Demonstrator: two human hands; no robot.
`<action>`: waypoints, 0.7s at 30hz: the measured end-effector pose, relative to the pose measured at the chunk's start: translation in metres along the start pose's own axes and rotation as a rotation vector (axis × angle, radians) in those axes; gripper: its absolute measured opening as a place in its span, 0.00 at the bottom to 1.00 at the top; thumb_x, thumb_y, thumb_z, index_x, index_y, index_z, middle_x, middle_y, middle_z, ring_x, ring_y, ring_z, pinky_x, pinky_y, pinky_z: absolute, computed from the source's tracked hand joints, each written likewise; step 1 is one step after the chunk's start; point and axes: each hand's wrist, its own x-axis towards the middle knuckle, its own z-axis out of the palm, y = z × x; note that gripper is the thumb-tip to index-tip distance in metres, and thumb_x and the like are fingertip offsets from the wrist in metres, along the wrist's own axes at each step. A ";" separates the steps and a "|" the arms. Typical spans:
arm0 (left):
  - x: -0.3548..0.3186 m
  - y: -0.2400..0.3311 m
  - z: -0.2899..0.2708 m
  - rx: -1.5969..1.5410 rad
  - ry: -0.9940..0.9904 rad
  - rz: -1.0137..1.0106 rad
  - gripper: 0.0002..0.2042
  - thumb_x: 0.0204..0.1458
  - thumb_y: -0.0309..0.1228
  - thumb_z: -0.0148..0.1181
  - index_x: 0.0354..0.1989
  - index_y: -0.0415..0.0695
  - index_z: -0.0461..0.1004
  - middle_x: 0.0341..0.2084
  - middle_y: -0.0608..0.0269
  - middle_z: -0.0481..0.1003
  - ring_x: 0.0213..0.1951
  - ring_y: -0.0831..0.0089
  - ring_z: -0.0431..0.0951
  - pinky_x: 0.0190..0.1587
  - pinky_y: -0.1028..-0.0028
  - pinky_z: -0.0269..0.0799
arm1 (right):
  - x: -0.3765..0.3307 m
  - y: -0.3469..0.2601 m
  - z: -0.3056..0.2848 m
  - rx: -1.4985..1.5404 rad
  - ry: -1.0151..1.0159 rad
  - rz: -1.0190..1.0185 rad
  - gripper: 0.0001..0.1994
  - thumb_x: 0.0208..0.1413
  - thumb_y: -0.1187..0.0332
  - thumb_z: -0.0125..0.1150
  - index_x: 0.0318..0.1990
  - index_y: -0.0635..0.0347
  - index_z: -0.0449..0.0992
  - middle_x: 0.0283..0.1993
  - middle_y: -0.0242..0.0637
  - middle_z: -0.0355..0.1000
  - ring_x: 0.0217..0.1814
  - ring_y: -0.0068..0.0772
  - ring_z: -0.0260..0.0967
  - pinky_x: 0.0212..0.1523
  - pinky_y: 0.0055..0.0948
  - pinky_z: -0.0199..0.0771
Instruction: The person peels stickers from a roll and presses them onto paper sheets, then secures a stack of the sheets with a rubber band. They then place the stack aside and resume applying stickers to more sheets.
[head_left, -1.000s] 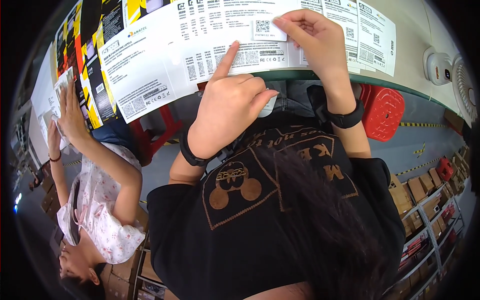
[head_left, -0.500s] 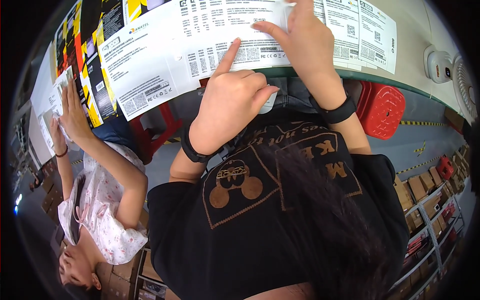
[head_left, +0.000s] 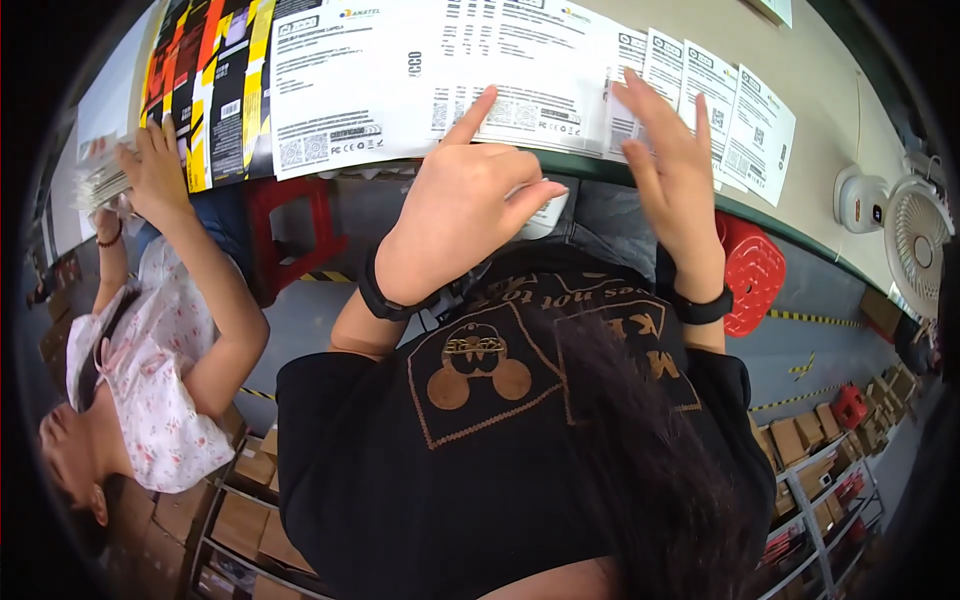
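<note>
White printed sheets (head_left: pixel 375 105) lie overlapping along the near edge of the table. My left hand (head_left: pixel 460 220) is over that edge, its index finger stretched out onto a sheet and the thumb apart. Its other fingers are curled, and I see nothing held in them. My right hand (head_left: pixel 680 185) is at the overlapping sheets on the right, fingers spread, with nothing visible in it; I cannot tell whether the fingertips touch the paper. Farther right, a fanned-out group of smaller-looking sheets (head_left: pixel 765 145) overlaps toward the table's right part.
Black, yellow and red printed sheets (head_left: pixel 230 110) lie left. A co-worker's hand (head_left: pixel 155 175) is by a stack of pale pieces (head_left: pixel 100 180). White fans (head_left: pixel 915 235) stand at the right. Red stools (head_left: pixel 750 275) stand below the table edge; shelves with boxes (head_left: pixel 800 440) are behind.
My right hand has moved right and back toward me, its fingers now spread over the right-hand sheets. The left index finger still points onto a sheet. The view has shifted slightly.
</note>
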 end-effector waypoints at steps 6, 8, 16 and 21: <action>0.003 0.006 -0.007 -0.316 0.348 -0.049 0.02 0.41 0.23 0.63 0.22 0.39 0.76 0.10 0.67 0.69 0.14 0.78 0.67 0.58 0.67 0.60 | 0.004 -0.025 -0.011 1.033 -0.186 0.365 0.14 0.51 0.74 0.54 0.47 0.61 0.69 0.47 0.38 0.70 0.49 0.30 0.67 0.53 0.29 0.62; 0.004 0.008 -0.009 -0.349 0.412 -0.061 0.03 0.40 0.23 0.63 0.24 0.39 0.76 0.11 0.67 0.70 0.15 0.79 0.67 0.56 0.69 0.63 | 0.004 -0.028 -0.008 1.044 -0.162 0.381 0.12 0.52 0.75 0.54 0.45 0.62 0.70 0.46 0.39 0.70 0.47 0.29 0.68 0.51 0.26 0.64; 0.002 0.021 -0.007 -0.395 0.313 -0.259 0.11 0.40 0.24 0.65 0.33 0.37 0.75 0.21 0.63 0.75 0.23 0.82 0.72 0.34 0.79 0.68 | 0.019 -0.036 0.002 0.729 0.189 0.065 0.08 0.50 0.79 0.56 0.39 0.66 0.72 0.42 0.41 0.70 0.42 0.28 0.69 0.44 0.21 0.68; -0.003 0.012 -0.017 -0.522 0.258 -0.447 0.10 0.39 0.25 0.65 0.32 0.41 0.75 0.21 0.64 0.74 0.20 0.71 0.71 0.27 0.77 0.70 | 0.026 -0.046 0.003 1.012 0.376 0.155 0.21 0.48 0.81 0.57 0.52 0.65 0.64 0.39 0.42 0.69 0.41 0.29 0.69 0.42 0.23 0.70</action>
